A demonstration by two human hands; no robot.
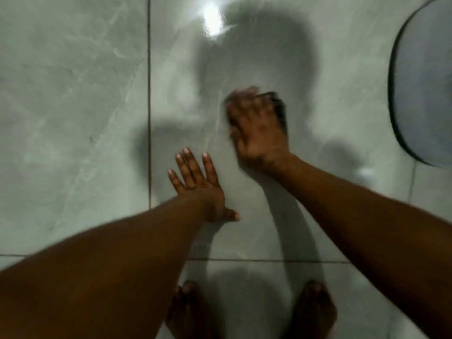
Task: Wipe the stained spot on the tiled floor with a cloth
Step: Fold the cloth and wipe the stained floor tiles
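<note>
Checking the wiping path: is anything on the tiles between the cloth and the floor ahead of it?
Nothing visible. The right hand presses the dark cloth onto bare floor. The left hand lies flat nearer the person; the round object sits far right.

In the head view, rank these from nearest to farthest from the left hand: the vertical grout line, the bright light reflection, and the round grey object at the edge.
From the left hand, flat on the tile:
1. Vertical grout line, just to its left.
2. Bright light reflection, up at the top, slightly right.
3. Round grey object, far right edge.
</note>
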